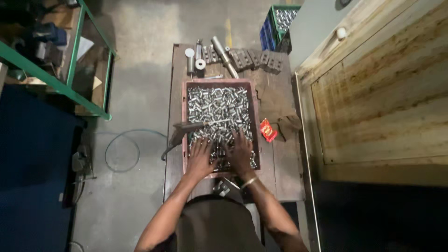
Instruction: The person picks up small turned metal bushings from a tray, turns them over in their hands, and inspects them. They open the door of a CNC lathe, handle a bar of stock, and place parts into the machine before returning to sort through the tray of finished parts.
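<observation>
Both hands lie flat, fingers spread and grasping nothing: left hand (199, 158) and right hand (240, 151) press on the small metal cylinders (217, 109), too many to count, heaped in one reddish tray (255, 116) at frame centre. The tray sits on a worn workbench (280, 172). Around it: concrete floor (140, 93), one green crate (280, 21) upper centre, one wooden panel (382, 93) right.
</observation>
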